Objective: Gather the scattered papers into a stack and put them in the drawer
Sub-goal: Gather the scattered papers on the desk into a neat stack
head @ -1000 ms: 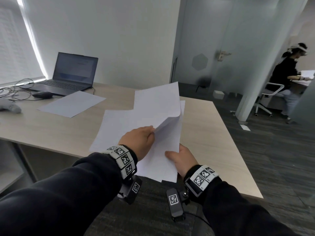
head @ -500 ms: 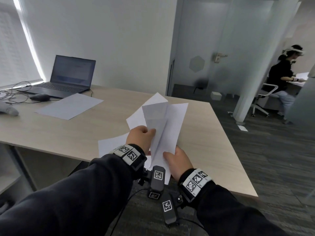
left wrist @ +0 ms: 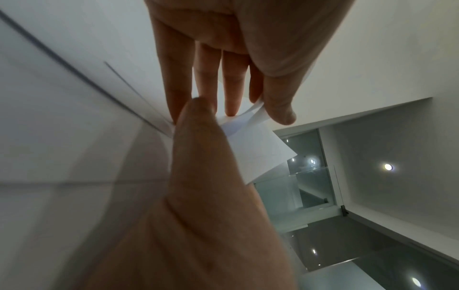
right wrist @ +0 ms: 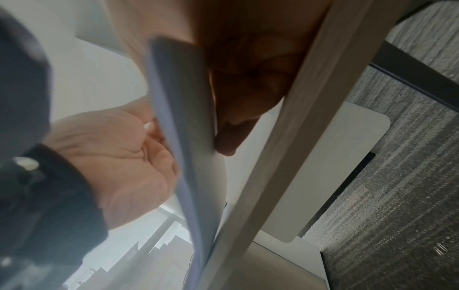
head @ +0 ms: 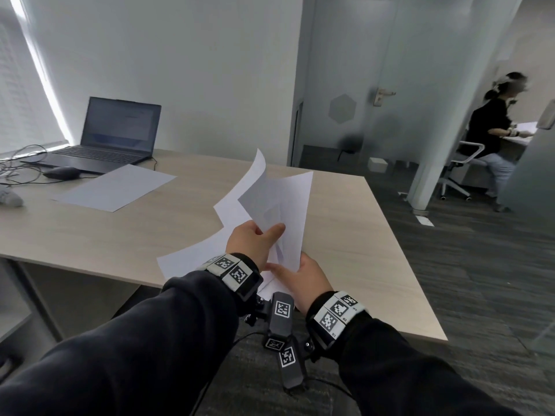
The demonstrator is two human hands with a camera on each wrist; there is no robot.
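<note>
Now we pinch the fanned papers [head: 279, 211] in both hands, left hand [head: 252, 244] nearer the loose sheet [head: 114, 187] far left

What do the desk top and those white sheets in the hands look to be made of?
desk top: likely wood-look laminate, matt; pale printed grain, clean thin edge.
held sheets: thin paper, matt white; they curl, and light shows through the overlaps.
lone sheet by the laptop: apparently the same paper, lying flat.

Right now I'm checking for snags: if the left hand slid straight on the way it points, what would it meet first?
Probably only the papers that the left hand already pinches; beyond lies bare desk. Depth unclear.
</note>
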